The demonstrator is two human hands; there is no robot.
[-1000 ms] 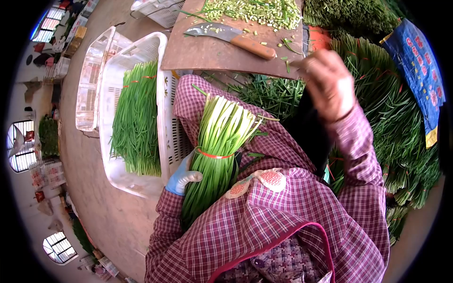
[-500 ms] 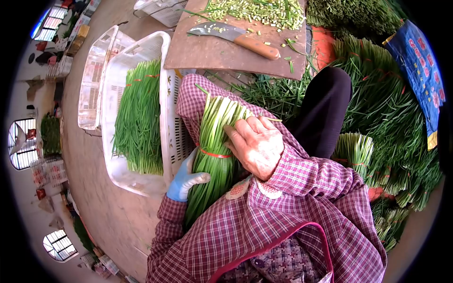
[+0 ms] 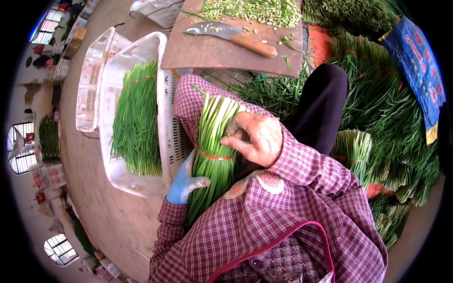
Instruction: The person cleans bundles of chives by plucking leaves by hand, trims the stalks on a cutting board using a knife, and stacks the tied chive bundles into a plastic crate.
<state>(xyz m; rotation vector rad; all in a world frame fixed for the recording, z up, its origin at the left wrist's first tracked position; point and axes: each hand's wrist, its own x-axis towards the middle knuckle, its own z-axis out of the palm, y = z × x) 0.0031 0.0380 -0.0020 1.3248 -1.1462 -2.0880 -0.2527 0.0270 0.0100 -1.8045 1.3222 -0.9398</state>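
A bunch of garlic chives point(image 3: 212, 137) rests on my lap, pale cut ends toward the board and green leaves toward my body. An orange-red band point(image 3: 214, 155) circles its middle. My left hand point(image 3: 186, 181), in a blue and grey glove, grips the lower left side of the bunch with the thumb on top. My bare right hand point(image 3: 257, 139) is at the upper right side, fingers curled in among the pale stalks and thumb bent just above the band. What lies inside its fingers is mostly hidden.
A white crate point(image 3: 163, 52) on the left holds banded chives point(image 3: 137, 118). Ahead, a wooden board point(image 3: 188, 52) carries a knife point(image 3: 236, 37) and chopped stalk ends point(image 3: 259, 12). More chives point(image 3: 373, 99) are heaped on the right beside a blue printed sack point(image 3: 415, 70).
My right hand has shifted slightly up and left, its thumb and fingers curling more. The left hand keeps its hold on the bunch. The view has moved slightly.
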